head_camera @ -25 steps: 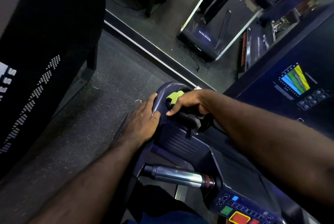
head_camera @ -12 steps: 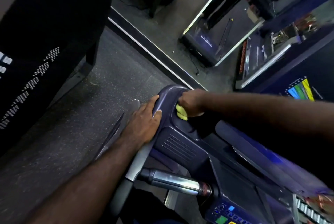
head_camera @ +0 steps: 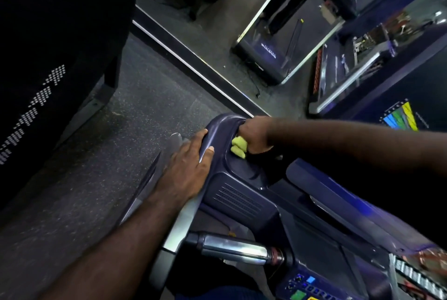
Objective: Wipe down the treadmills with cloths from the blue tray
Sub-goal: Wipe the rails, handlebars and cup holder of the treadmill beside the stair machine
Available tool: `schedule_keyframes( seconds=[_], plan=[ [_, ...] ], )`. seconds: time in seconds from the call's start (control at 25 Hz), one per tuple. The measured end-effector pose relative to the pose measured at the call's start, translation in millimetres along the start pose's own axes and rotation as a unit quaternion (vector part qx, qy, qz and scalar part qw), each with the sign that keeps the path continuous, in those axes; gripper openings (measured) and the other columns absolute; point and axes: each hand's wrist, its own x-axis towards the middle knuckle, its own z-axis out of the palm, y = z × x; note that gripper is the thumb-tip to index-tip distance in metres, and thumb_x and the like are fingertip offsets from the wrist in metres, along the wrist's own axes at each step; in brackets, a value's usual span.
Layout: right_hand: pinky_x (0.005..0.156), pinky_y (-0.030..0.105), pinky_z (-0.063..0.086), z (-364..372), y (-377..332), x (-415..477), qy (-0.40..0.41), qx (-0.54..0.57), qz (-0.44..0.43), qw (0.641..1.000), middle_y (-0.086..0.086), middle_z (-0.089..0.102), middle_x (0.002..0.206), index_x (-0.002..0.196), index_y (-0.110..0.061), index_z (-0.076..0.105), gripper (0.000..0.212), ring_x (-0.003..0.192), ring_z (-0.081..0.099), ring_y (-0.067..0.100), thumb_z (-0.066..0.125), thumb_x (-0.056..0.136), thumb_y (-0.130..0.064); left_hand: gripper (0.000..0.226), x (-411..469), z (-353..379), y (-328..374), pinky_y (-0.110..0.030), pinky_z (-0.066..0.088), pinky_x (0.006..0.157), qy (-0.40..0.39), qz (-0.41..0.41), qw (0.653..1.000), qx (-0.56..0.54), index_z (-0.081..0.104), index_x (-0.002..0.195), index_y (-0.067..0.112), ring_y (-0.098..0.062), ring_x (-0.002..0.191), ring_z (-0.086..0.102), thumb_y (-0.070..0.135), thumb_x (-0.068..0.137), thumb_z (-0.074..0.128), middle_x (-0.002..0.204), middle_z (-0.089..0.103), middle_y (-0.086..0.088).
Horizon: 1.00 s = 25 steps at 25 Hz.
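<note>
The person is leaning over the treadmill (head_camera: 242, 193), working at the far corner of its dark purple console housing. The right hand (head_camera: 256, 134) is curling tightly round a bunched yellow-green cloth (head_camera: 238, 147) and pressing it into the recess just inside the rounded rim, so only a small wad of fabric is showing below the knuckles. The left hand (head_camera: 188, 169) is lying flat with fingers spread over the outer edge of the same rim, thumb on the top face, apparently bracing the body and holding nothing. Judging from this, the wiping is in its middle: one corner of one console is getting attention, while the chrome grip bar (head_camera: 229, 249) nearer the person and the button panel (head_camera: 307, 287) at the bottom edge are sitting untouched by the cloth right now; whether they are already clean cannot be told. The blue tray is not showing anywhere, so the supply of cloths is out of sight. A black machine (head_camera: 48, 58) is standing to the left across the speckled floor (head_camera: 121, 130), and a mirror (head_camera: 266, 33) ahead is reflecting more equipment, suggesting further units are waiting.
</note>
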Motion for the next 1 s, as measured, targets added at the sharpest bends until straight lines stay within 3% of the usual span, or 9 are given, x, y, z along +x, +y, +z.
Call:
schedule_keyframes(
  seconds=[0.12, 0.24, 0.44, 0.6, 0.64, 0.68, 0.8, 0.84, 1.0],
  plan=[
    [0.082, 0.034, 0.056, 5.8, -2.8, -3.3, -0.006, -0.009, 0.038, 0.999, 0.015, 0.072, 0.112, 0.109, -0.015, 0.068, 0.039, 0.106, 0.07, 0.036, 0.061, 0.082, -0.042, 0.064, 1.1, 0.6, -0.4, -0.056, 0.04, 0.114, 0.005, -0.001, 1.0, 0.013, 0.018, 0.155, 0.052, -0.032, 0.137, 0.05, 0.072, 0.095, 0.023, 0.159, 0.043, -0.002],
    [0.08, 0.04, 0.06, 11.4, -6.4, 0.2, -0.002, 0.236, 0.155, 0.959, 0.017, 0.07, 0.097, 0.099, -0.002, 0.069, 0.019, 0.091, 0.071, 0.034, 0.073, 0.085, -0.014, 0.068, 3.4, 3.0, -1.9, -0.057, 0.037, 0.117, -0.004, -0.006, 1.0, 0.005, 0.015, 0.156, 0.054, -0.03, 0.144, 0.045, 0.077, 0.093, 0.021, 0.164, 0.039, 0.0],
    [0.075, 0.049, 0.056, 29.0, -12.9, 9.5, 0.076, 0.652, 0.271, 0.704, 0.021, 0.059, 0.074, 0.069, -0.002, 0.057, 0.023, 0.074, 0.064, 0.037, 0.057, 0.072, 0.021, 0.063, 3.5, 2.0, 0.2, -0.053, 0.034, 0.121, 0.003, -0.008, 1.0, 0.008, 0.016, 0.159, 0.049, -0.027, 0.149, 0.04, 0.07, 0.1, 0.026, 0.167, 0.037, 0.0],
    [0.064, 0.042, 0.06, 38.3, -37.5, -11.4, 0.251, 0.846, 0.306, 0.356, 0.007, 0.07, 0.064, 0.075, -0.009, 0.072, 0.015, 0.058, 0.068, 0.025, 0.065, 0.08, 0.004, 0.059, -2.9, 0.5, 7.4, -0.046, 0.029, 0.124, 0.0, 0.0, 0.999, 0.035, 0.015, 0.162, 0.046, -0.027, 0.152, 0.036, 0.061, 0.107, 0.031, 0.169, 0.032, 0.001],
    [0.069, 0.042, 0.064, 43.7, -47.3, -17.6, 0.295, 0.848, 0.289, 0.333, 0.004, 0.076, 0.073, 0.084, -0.01, 0.077, 0.009, 0.066, 0.073, 0.024, 0.072, 0.081, -0.003, 0.059, -2.6, 0.5, 9.7, -0.041, 0.027, 0.125, -0.003, -0.008, 0.999, 0.035, 0.016, 0.164, 0.043, -0.025, 0.153, 0.034, 0.054, 0.109, 0.033, 0.17, 0.031, 0.002],
    [0.081, 0.045, 0.064, 50.1, -57.4, -23.7, 0.344, 0.805, 0.264, 0.406, 0.004, 0.08, 0.091, 0.101, -0.013, 0.08, 0.018, 0.084, 0.077, 0.025, 0.078, 0.083, -0.016, 0.059, -0.2, 1.7, 7.2, -0.037, 0.024, 0.124, -0.008, -0.019, 0.999, 0.034, 0.015, 0.166, 0.039, -0.023, 0.154, 0.032, 0.048, 0.111, 0.034, 0.17, 0.03, 0.002],
    [0.126, 0.054, 0.026, 84.0, -72.5, -37.0, 0.31, 0.398, 0.078, 0.86, 0.012, 0.039, 0.164, 0.159, -0.03, 0.04, 0.09, 0.154, 0.032, 0.031, 0.048, 0.087, -0.084, 0.049, 4.8, 1.8, 2.1, -0.029, 0.029, 0.122, -0.002, -0.02, 0.997, -0.068, 0.037, 0.161, 0.028, -0.01, 0.146, 0.042, 0.035, 0.113, 0.034, 0.161, 0.043, 0.01],
    [0.129, 0.057, 0.014, 96.4, -70.6, -41.7, 0.27, 0.3, 0.03, 0.914, 0.009, 0.018, 0.173, 0.165, -0.036, 0.025, 0.094, 0.161, 0.012, 0.031, 0.032, 0.087, -0.09, 0.045, 4.1, 1.9, -0.4, -0.033, 0.038, 0.119, 0.008, -0.015, 0.991, -0.13, 0.053, 0.151, 0.02, -0.008, 0.136, 0.053, 0.03, 0.11, 0.036, 0.151, 0.057, 0.005],
    [0.13, 0.058, 0.009, 125.5, -54.6, -51.8, 0.3, 0.248, -0.016, 0.921, 0.0, 0.003, 0.177, 0.165, -0.047, 0.011, 0.069, 0.163, 0.003, 0.028, 0.025, 0.103, -0.072, 0.026, 2.1, 1.2, -6.6, -0.03, 0.047, 0.081, 0.043, -0.044, 0.98, -0.189, 0.067, 0.084, 0.012, 0.002, 0.077, 0.057, 0.019, 0.091, 0.043, 0.085, 0.071, 0.012]
  ],
)
